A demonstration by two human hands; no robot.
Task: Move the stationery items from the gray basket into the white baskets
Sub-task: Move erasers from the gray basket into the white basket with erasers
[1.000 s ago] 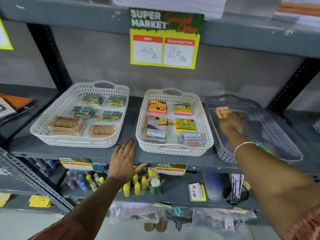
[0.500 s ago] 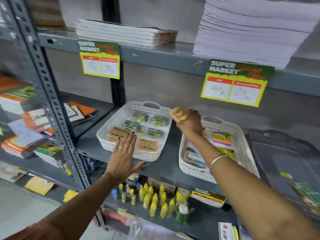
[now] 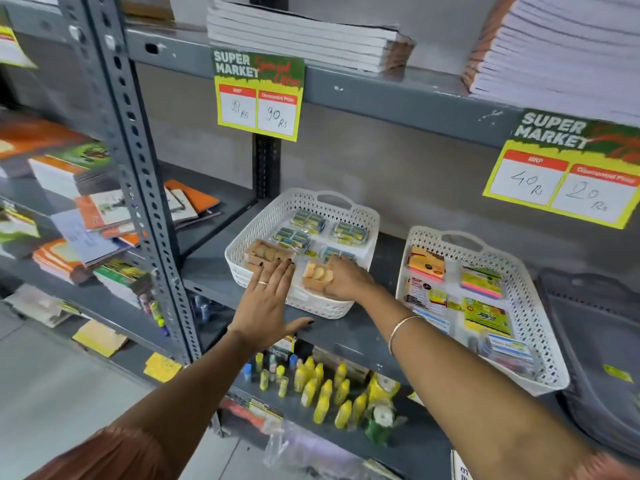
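My right hand (image 3: 347, 279) reaches into the left white basket (image 3: 239, 249) and grips a small tan box (image 3: 317, 275) with round pieces, low at the basket's front right. Another tan box (image 3: 265, 252) lies at the front left of that basket, with green-and-yellow packets (image 3: 308, 221) behind it. My left hand (image 3: 266, 301) lies flat and open against the basket's front wall and the shelf edge. The right white basket (image 3: 540, 306) holds sticky notes and packets. The gray basket (image 3: 602, 358) stands at the far right, partly cut off by the frame.
A gray slotted upright (image 3: 138, 188) stands left of the baskets. Price signs (image 3: 258, 95) hang from the shelf above, under stacks of notebooks (image 3: 298, 36). Yellow glue bottles (image 3: 322, 393) fill the shelf below. Books (image 3: 104, 216) lie on the left shelves.
My right hand carried the tan box from the gray basket leftward past the right white basket and down into the left white basket. The view swung left. My left hand stayed on the shelf edge.
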